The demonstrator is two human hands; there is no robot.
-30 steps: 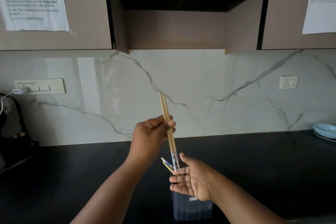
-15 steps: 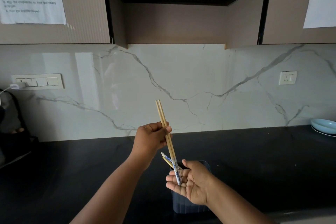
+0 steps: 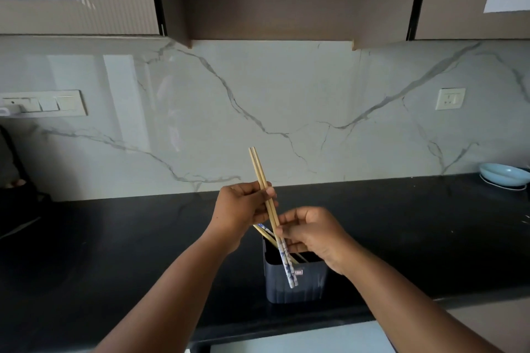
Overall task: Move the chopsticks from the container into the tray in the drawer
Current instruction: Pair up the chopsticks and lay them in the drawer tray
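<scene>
A pair of wooden chopsticks (image 3: 259, 173) with blue-and-white patterned ends stands nearly upright above a dark blue-grey container (image 3: 295, 281) on the black counter. My left hand (image 3: 243, 209) pinches the pair at its middle. My right hand (image 3: 312, 233) has its fingers curled around the pair just below, above the patterned ends. More chopsticks (image 3: 265, 233) lean out of the container behind my hands. The drawer and its tray are not visible.
A light blue bowl (image 3: 504, 176) sits at the far right of the black counter (image 3: 114, 252). A dark bag (image 3: 17, 195) stands at the far left. A pale surface (image 3: 301, 338) shows below the counter's front edge.
My right hand has turned from an open palm under the chopstick ends to fingers curled around the pair. The pair has come lower and closer. The camera has tilted down.
</scene>
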